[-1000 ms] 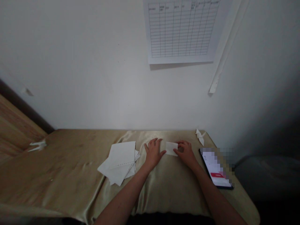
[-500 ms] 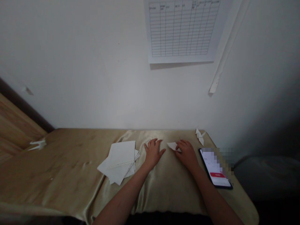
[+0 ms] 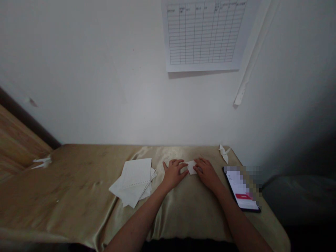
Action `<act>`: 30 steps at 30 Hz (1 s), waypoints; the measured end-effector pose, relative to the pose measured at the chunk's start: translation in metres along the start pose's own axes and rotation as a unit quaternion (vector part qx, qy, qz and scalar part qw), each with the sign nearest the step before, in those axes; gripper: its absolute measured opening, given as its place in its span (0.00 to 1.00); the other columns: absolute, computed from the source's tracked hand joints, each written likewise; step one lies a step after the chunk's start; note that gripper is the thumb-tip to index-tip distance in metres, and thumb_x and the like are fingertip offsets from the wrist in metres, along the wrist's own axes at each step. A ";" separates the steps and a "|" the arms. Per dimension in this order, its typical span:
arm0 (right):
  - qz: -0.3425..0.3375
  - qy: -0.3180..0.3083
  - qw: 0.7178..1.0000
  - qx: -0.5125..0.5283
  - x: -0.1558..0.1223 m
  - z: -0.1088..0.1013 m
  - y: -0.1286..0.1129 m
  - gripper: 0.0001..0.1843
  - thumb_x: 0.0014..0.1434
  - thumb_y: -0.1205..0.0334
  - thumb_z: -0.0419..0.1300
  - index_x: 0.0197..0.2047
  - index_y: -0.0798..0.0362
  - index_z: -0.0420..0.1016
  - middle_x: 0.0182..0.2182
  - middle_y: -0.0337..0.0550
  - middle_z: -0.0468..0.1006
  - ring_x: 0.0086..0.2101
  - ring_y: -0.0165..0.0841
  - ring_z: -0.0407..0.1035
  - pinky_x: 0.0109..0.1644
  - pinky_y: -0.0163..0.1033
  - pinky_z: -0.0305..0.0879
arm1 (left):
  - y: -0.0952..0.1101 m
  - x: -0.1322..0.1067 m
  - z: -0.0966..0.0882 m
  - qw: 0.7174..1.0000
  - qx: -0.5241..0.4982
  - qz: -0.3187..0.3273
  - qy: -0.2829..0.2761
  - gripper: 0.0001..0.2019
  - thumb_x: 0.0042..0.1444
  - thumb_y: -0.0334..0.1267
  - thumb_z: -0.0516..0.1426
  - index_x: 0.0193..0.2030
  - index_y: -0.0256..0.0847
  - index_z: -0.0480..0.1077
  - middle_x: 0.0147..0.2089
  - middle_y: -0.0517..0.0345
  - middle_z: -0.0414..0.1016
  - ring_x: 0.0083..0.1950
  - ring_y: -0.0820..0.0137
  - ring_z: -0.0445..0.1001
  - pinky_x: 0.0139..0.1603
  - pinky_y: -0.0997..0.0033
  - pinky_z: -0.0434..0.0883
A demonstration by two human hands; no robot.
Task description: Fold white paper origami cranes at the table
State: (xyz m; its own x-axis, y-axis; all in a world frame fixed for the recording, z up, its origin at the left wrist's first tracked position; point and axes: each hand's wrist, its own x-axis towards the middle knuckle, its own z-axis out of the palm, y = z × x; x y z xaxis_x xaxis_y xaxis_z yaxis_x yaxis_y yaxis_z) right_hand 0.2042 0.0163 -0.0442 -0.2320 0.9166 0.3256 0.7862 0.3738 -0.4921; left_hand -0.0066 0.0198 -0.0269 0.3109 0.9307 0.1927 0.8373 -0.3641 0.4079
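Note:
A small folded piece of white paper (image 3: 191,167) lies between my two hands over the cloth-covered table. My left hand (image 3: 175,173) has its thumb and forefinger at the paper's left edge, with the little finger sticking out to the side. On the opposite edge, my right hand (image 3: 206,171) grips the paper with bent fingers, which cover that side of it. Left of my hands sits a loose stack of white paper sheets (image 3: 136,175). A folded paper crane (image 3: 224,154) stands at the back right corner of the table.
A phone (image 3: 241,190) with a lit screen lies right of my right forearm. Another white folded paper figure (image 3: 42,162) is at the far left. Shiny gold cloth (image 3: 78,189) with creases covers the table. A printed chart (image 3: 203,35) hangs on the wall.
My left hand has moved right and reached the paper's left edge. The paper has turned and now looks more square, and my right hand has stayed on it.

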 end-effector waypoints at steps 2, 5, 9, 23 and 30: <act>0.002 -0.001 1.000 0.000 0.000 0.000 0.001 0.18 0.68 0.58 0.47 0.49 0.51 0.75 0.58 0.47 0.73 0.64 0.42 0.56 0.68 0.57 0.48 | -0.001 0.000 0.002 1.000 0.003 0.005 -0.007 0.16 0.60 0.52 0.59 0.55 0.66 0.71 0.64 0.64 0.68 0.66 0.54 0.57 0.64 0.21 0.34; 0.003 0.005 1.000 -0.009 0.000 0.002 0.002 0.20 0.65 0.67 0.44 0.50 0.52 0.74 0.60 0.47 0.71 0.65 0.41 0.53 0.68 0.56 0.48 | -0.002 0.000 0.004 1.000 0.004 0.003 -0.005 0.15 0.60 0.53 0.58 0.54 0.66 0.72 0.65 0.65 0.68 0.67 0.53 0.56 0.64 0.21 0.32; 0.005 0.016 1.000 -0.017 0.000 0.005 0.005 0.27 0.57 0.74 0.45 0.58 0.52 0.68 0.54 0.46 0.74 0.65 0.40 0.52 0.68 0.55 0.49 | -0.001 0.000 0.003 1.000 0.001 -0.003 -0.007 0.16 0.59 0.54 0.59 0.54 0.65 0.72 0.65 0.64 0.67 0.68 0.52 0.55 0.64 0.21 0.31; -0.012 0.011 1.000 -0.011 0.001 -0.007 -0.008 0.09 0.61 0.64 0.55 0.38 0.49 0.77 0.39 0.44 0.78 0.49 0.40 0.64 0.59 0.48 0.58 | 0.001 -0.002 0.001 0.999 0.025 -0.004 -0.021 0.20 0.60 0.47 0.59 0.59 0.70 0.68 0.69 0.64 0.62 0.70 0.51 0.53 0.65 0.23 0.32; 0.007 0.019 0.999 -0.032 0.001 0.005 -0.006 0.10 0.59 0.58 0.60 0.44 0.44 0.79 0.46 0.45 0.73 0.51 0.41 0.62 0.58 0.50 0.57 | 0.000 0.000 -0.001 0.999 0.032 -0.019 -0.023 0.21 0.56 0.52 0.62 0.57 0.70 0.70 0.70 0.59 0.60 0.71 0.50 0.52 0.66 0.25 0.35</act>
State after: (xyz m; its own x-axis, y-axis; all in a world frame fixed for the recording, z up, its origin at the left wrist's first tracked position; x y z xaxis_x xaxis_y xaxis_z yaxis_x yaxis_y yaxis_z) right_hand 0.1966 0.0154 -0.0448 -0.1989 0.9152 0.3506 0.8251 0.3494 -0.4440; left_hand -0.0067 0.0198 -0.0259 0.2975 0.9450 0.1362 0.8755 -0.3269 0.3559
